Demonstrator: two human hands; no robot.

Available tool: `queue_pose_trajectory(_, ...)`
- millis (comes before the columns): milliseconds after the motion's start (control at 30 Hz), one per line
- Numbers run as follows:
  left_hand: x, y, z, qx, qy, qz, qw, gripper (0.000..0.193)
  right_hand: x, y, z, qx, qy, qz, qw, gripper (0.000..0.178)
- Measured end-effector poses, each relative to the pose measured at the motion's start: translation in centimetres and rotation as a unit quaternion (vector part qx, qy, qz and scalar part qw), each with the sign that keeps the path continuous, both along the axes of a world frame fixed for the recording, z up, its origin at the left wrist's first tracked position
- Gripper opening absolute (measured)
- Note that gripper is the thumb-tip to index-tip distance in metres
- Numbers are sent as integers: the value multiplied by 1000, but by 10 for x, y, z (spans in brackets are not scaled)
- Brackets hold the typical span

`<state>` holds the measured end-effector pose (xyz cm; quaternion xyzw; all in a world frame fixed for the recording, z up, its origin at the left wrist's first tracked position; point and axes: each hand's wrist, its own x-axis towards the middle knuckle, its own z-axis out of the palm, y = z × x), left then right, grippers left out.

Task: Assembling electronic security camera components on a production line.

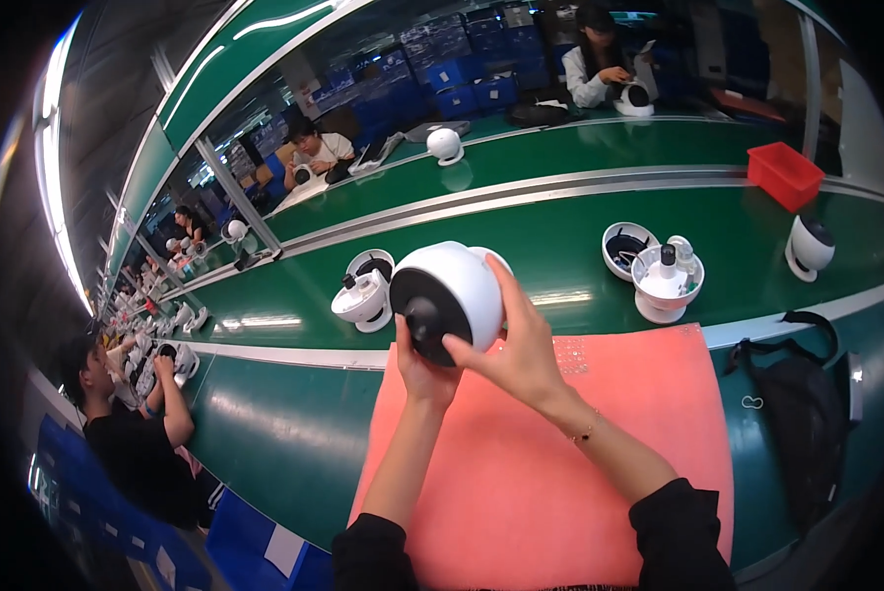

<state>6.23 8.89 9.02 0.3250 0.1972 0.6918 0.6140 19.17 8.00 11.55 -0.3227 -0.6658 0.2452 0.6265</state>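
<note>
A round white camera (476, 295) with a black front and a dark protruding lens is held above the pink cloth mat (550, 463). My left hand (424, 376) grips it from below and along its lower left side. My right hand (523, 340) wraps its right side, thumb near the black front's lower edge and fingers reaching up behind. The camera's front is turned toward the lower left. Just behind it stands an opened white housing (361, 300) on a round base, partly hidden by the camera.
Another opened housing (664, 286) stands beyond the mat, and a closed unit (810, 248) farther right. A red bin (785, 175) sits by the metal rail. On the right lies a black bag (792, 424). People work at the far bench and at the left (132, 433).
</note>
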Motion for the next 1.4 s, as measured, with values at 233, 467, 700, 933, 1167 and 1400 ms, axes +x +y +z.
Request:
queue_pose_trajectory(233,39,23,-1,-22,155,-38,987,54,47,27,0,-384,262,168,869,70)
queue_pose_trajectory(467,67,61,-24,-94,132,-6,987,54,65,65,-41,-332,294,167,881,66)
queue_pose_trajectory(700,80,102,-39,-151,197,-39,968,65,82,97,-77,-380,352,174,837,66)
queue_pose_trajectory(933,106,158,-44,-201,227,-135,943,67,112,120,-85,-423,389,133,808,70)
queue_pose_trajectory(1167,108,172,-86,-181,108,-145,967,74,230,133,-135,-165,672,-173,701,58)
queue_pose_trajectory(1400,87,139,-75,-156,181,-68,969,59,249,104,-104,-81,636,-227,733,68)
